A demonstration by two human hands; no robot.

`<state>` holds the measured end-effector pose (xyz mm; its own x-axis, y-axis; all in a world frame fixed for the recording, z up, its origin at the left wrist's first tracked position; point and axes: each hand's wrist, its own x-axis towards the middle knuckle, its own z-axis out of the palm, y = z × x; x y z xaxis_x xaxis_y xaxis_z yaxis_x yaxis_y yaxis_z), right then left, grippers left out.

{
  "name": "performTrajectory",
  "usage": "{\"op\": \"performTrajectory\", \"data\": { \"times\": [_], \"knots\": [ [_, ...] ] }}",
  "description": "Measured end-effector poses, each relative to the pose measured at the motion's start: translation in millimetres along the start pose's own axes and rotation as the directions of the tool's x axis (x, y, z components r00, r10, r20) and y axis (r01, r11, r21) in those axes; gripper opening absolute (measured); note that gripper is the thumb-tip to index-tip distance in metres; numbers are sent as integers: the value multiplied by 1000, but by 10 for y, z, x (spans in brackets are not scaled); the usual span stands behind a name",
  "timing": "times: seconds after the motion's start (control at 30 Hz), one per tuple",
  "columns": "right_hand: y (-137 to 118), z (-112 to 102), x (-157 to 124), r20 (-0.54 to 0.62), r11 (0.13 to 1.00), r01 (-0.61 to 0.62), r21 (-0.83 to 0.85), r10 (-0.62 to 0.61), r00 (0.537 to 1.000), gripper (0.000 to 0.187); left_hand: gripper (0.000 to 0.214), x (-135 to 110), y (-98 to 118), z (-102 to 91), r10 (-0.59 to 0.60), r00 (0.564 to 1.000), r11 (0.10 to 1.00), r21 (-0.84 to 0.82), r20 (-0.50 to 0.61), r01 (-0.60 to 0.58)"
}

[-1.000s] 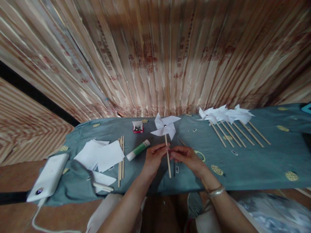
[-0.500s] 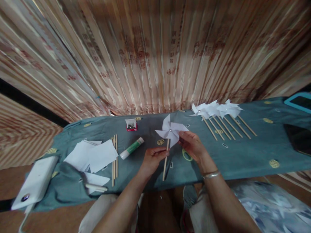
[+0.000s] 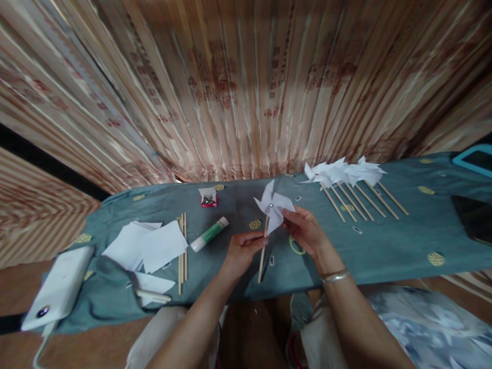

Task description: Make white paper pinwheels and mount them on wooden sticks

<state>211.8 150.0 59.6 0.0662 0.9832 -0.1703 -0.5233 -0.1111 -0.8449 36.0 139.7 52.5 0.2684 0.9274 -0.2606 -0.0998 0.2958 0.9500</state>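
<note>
My left hand (image 3: 241, 251) is closed round the wooden stick of a white paper pinwheel (image 3: 273, 207), holding it upright over the teal cloth. My right hand (image 3: 305, 229) pinches a lower right blade of the same pinwheel with thumb and fingers. A silver pin shows at the pinwheel's centre. A metal bangle circles my right wrist.
Several finished pinwheels (image 3: 343, 173) lie at the back right. A green glue stick (image 3: 209, 233), a small red box of pins (image 3: 207, 198), loose sticks (image 3: 182, 248), white paper squares (image 3: 148, 245) and a white power bank (image 3: 57, 289) lie to the left. A dark phone (image 3: 472, 218) sits right.
My right hand left the stick and went up to the pinwheel's blades. The wheel has turned, its blades now at a different angle. The view shifted slightly.
</note>
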Motion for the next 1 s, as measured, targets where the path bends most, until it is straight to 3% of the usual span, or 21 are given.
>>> {"op": "performTrajectory", "data": {
  "times": [0.43,0.73,1.0],
  "knots": [
    [56,100,-64,62,996,-38,-85,43,997,31,27,0,-13,-3,6,1000,1000,10,-30,-6],
    [7,-63,-12,-49,998,35,-53,-37,998,31,27,-13,27,-46,-25,998,1000,14,-55,26],
    [21,-20,-30,-17,997,39,-67,-40,999,31,27,-33,42,-33,-22,998,1000,5,-58,22]
  ]
}}
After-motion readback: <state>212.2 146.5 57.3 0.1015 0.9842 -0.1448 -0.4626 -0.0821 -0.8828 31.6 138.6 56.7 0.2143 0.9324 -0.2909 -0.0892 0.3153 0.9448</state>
